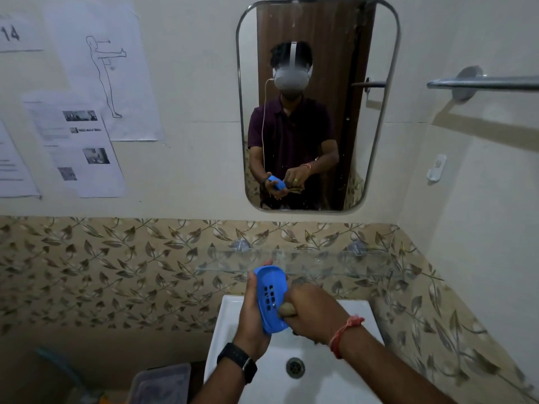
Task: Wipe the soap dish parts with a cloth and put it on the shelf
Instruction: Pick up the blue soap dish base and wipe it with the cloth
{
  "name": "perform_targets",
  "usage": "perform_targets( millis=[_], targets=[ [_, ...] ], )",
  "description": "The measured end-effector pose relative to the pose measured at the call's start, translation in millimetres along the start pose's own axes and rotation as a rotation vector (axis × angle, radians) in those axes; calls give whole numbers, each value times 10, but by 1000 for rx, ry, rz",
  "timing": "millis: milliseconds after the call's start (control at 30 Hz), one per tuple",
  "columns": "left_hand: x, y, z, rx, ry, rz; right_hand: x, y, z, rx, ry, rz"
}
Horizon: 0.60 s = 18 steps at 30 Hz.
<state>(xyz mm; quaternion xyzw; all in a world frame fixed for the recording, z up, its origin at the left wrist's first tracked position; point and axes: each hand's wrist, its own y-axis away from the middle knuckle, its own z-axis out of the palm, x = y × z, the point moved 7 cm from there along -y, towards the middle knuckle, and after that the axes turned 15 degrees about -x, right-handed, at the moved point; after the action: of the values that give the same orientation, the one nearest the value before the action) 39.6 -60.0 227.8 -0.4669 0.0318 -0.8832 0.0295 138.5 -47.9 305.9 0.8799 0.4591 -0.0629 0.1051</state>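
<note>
I am in the wiping step: my left hand (251,312) grips the blue slotted soap dish tray (270,298) from behind, fingers curled round its far edge and one fingertip showing over the top rim. The tray is held in the air above the white washbasin (344,380), tilted almost on edge with its hollow face turned toward my right hand (310,313). That hand is bunched round a brownish cloth (287,309), of which only a small wad shows between the fingers, and it presses the wad against the tray's lower right rim. I judge the wipe to be part done at most, since the slots and upper half do not look covered by the cloth. I see only this one piece of the dish; where the other part lies I cannot tell. The glass shelf (329,262) sits on the tiled wall just beyond the tray, near its top edge. Next I would run the cloth across the slotted face and round the back, turning the tray in my left fingers. Only then comes levelling it and lifting it forward onto the glass, set down gently.
</note>
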Motion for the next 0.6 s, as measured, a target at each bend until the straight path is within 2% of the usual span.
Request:
perform_targets(
  millis=[100,233,300,333,400,433,533,600],
  targets=[
    [43,-5,-41,6,38,9,-49,-1,79,34,-119,-11],
    [30,48,-52,5,84,5,-154,28,159,-47,-587,-96],
    [89,47,-33,-2,36,20,-117,22,148,-48,-716,-55],
    [112,38,-4,-16,-19,14,-77,12,153,-81,-696,-15],
    [114,30,69,-47,-130,-19,2,-15,129,-145,-451,99],
    [106,24,98,-50,-153,-29,30,-26,90,-124,-328,149],
    [186,7,140,-33,-142,6,25,-10,-121,131,-145,158],
    [222,9,190,-31,-102,12,50,45,-305,345,-134,163]
  ],
)
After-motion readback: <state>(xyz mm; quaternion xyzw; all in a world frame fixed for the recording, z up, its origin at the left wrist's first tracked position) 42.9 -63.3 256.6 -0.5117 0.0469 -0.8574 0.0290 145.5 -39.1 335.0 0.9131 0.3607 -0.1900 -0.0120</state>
